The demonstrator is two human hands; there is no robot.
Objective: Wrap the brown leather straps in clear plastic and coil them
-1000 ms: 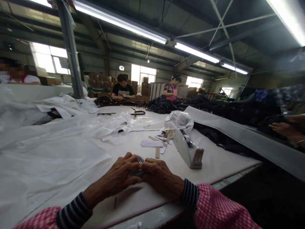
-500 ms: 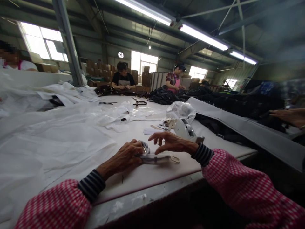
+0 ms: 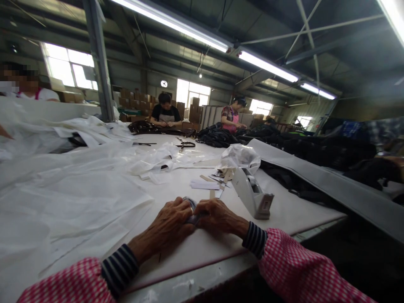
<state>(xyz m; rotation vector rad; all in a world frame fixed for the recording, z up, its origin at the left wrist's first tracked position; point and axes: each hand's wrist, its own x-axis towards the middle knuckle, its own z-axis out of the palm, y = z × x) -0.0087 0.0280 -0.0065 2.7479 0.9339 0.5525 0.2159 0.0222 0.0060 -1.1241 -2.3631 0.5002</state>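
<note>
I have the left hand point(image 3: 167, 221) and right hand point(image 3: 217, 215) both curled narrow around a small grey bundle point(image 3: 191, 204), mostly hidden, near the counter's point(image 3: 299, 214) front edge. I'd judge it light, soft and slick, so best pinched gently at both ends. Toward the right edge, a tape dispenser point(image 3: 245, 191) holds a pale roll point(image 3: 251, 181); crumpled clear bag point(image 3: 239, 155) behind, contents I can't tell.

Loose red-and-white checked sleeves point(image 3: 303, 265) are puffing out on both sides and gathering at their ends, where snug striped cuffs point(image 3: 120, 269) (dark navy, ringed with thin pale-grey bands) are peeking out.
</note>
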